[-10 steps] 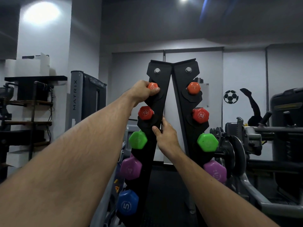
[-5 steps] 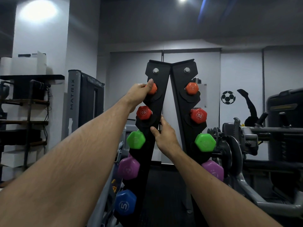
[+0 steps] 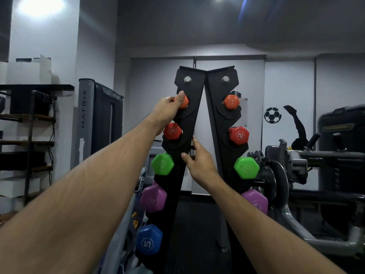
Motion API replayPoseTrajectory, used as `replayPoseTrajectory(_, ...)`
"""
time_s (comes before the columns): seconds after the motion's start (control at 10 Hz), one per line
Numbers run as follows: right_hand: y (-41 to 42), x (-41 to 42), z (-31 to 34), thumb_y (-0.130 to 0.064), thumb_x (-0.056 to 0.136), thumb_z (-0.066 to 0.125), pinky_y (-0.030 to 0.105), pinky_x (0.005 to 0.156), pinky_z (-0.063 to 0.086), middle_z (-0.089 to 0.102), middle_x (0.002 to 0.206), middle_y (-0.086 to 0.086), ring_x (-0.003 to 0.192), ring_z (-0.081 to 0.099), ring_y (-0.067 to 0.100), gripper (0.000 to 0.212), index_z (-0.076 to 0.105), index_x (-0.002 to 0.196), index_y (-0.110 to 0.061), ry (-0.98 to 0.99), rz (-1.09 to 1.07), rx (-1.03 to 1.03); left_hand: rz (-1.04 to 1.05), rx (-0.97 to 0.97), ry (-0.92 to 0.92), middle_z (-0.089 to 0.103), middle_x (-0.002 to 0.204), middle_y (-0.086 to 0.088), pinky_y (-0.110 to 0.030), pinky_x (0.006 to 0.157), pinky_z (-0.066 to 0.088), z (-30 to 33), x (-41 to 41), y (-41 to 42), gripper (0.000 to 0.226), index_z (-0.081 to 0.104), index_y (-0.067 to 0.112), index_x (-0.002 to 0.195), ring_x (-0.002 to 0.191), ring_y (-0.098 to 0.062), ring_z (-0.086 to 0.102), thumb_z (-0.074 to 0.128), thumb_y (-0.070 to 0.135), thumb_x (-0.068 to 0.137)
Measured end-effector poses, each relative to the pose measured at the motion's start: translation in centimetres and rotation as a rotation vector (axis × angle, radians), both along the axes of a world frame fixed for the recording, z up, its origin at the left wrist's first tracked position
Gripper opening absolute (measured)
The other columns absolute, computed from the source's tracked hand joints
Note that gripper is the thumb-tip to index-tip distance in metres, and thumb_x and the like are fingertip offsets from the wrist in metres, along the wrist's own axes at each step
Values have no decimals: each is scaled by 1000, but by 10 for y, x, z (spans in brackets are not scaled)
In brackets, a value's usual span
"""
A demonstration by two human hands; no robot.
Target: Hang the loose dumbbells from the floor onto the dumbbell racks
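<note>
Rack: your black dumbbell rack [image 3: 189, 123] stands straight ahead, its two side plates leaning together at the top, each with a silver bolt near the peak.
Left hand: your left hand [image 3: 167, 110] is raised to the top slot of the left plate, its fingers [image 3: 180, 97] clenched over the small orange dumbbell [image 3: 183, 101] there; the thumb lies across the dumbbell's end.
Right hand: your right hand [image 3: 198, 162] is lower, between the two plates; its fingers grasp the inner edge of the left plate, thumb on the front face.
Left plate, downward: below the orange one sit a red dumbbell marked 2 [image 3: 172, 131], a green dumbbell [image 3: 162, 164], a purple dumbbell [image 3: 153, 198] and a blue dumbbell marked 5 [image 3: 149, 240].
Right plate, downward: an orange dumbbell end [image 3: 231, 101], a red 2 end [image 3: 239, 135], a green end [image 3: 246, 168] and a purple end [image 3: 255, 200], the last partly behind your right forearm.
Surroundings: a grey Matrix machine [image 3: 98, 119] stands to your left, with dark shelving [image 3: 29, 119] beyond it; a football sticker [image 3: 272, 115] is on the wall to your right, above more gym equipment.
</note>
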State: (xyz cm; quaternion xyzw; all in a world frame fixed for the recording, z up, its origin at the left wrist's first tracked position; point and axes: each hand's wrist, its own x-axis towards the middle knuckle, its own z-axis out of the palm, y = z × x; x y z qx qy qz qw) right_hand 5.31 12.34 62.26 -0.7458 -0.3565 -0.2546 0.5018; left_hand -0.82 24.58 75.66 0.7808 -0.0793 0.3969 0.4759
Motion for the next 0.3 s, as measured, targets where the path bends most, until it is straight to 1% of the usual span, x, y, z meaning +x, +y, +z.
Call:
replayPoseTrajectory(0.1,-9,-12,-1,-18,99,64,39,112,46,54,146,1,128,59,21,66,33,157,-19,-25,25,-7,49,-6,-32,63,136,-8,-34,104,44,-7,2,0,68,52,9,146,126,-22,59,47,60,102)
replayPoseTrajectory(0.2,-24,-17,-1,-23,98,64,42,106,51,59,142,3,122,62,20,59,43,153,-18,-67,-4,-59,116,16,-72,58,144,-7,-41,113,43,-19,-1,4,67,48,11,149,132,-22,55,56,55,99)
replayPoseTrajectory(0.3,-46,-22,7,-28,97,64,37,99,55,68,126,-4,106,67,11,42,62,138,-18,-204,-93,-56,212,49,-154,53,149,-5,-44,114,44,-36,-10,7,63,45,13,151,132,-20,54,62,44,99)
